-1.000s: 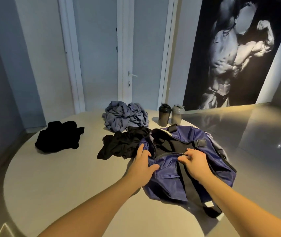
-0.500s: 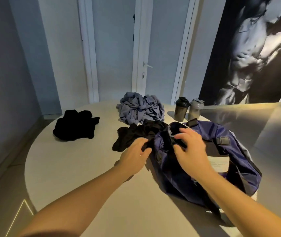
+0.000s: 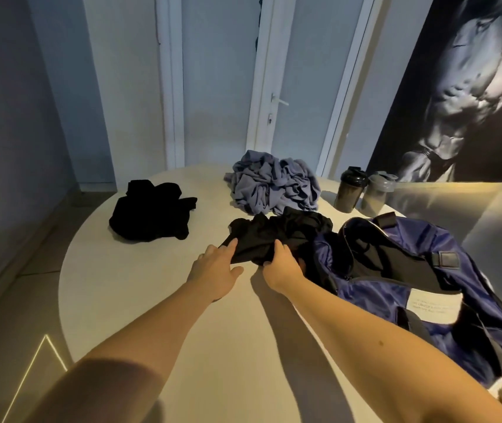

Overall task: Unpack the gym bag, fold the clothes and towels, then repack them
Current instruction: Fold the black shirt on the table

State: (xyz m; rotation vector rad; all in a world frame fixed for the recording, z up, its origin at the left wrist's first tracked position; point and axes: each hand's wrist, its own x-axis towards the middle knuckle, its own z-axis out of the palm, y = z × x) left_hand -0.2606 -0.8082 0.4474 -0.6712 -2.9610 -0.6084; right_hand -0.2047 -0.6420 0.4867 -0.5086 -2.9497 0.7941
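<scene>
A navy gym bag (image 3: 426,303) lies unzipped on the right of the round table (image 3: 152,300), its dark inside showing. A crumpled black garment (image 3: 277,236) sits just left of the bag's mouth. My right hand (image 3: 281,265) grips the garment's near edge, fingers curled into the cloth. My left hand (image 3: 217,267) lies beside it, with fairly straight fingers touching the garment's left corner. A bunched grey-blue towel or shirt (image 3: 274,186) lies behind the garment. Another black garment (image 3: 152,213) is heaped at the far left.
Two shaker bottles, one black (image 3: 350,190) and one grey (image 3: 378,195), stand at the table's far edge behind the bag. A white door (image 3: 274,87) and a wall poster (image 3: 463,87) are beyond. Bare tabletop lies under my forearms.
Both hands left the bag's opening and moved left onto the black garment beside it. The camera view shifted, so everything sits further right and closer.
</scene>
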